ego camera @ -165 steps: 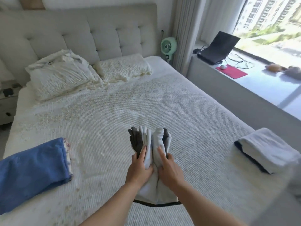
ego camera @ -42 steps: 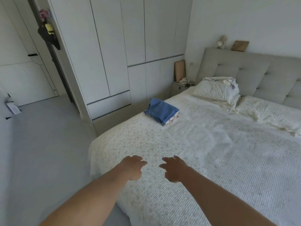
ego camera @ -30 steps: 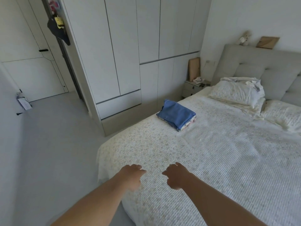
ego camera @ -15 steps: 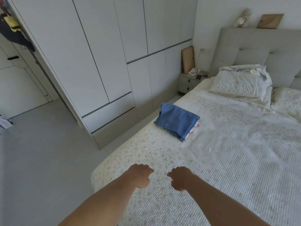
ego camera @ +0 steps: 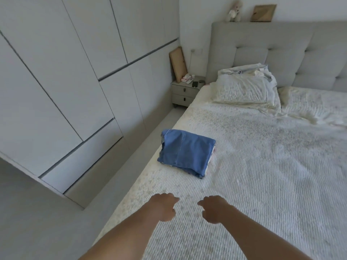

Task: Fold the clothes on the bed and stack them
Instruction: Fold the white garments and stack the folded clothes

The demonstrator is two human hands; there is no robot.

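Both hands are hovering empty over the white textured bed (ego camera: 262, 175), left hand (ego camera: 163, 206) and right hand (ego camera: 214, 209) with fingers loosely curled, the folded blue denim stack (ego camera: 185, 152) lying straight ahead near the bed's left edge, left hand nearer.

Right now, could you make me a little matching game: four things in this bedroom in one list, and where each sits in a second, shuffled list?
Things:
1. blue folded clothes
2. pillow
3. soft toy
4. phone

Places:
A. on top of the headboard
B. on the nightstand
C. near the bed's left edge
D. at the head of the bed

Pairs: 1-C, 2-D, 3-A, 4-B
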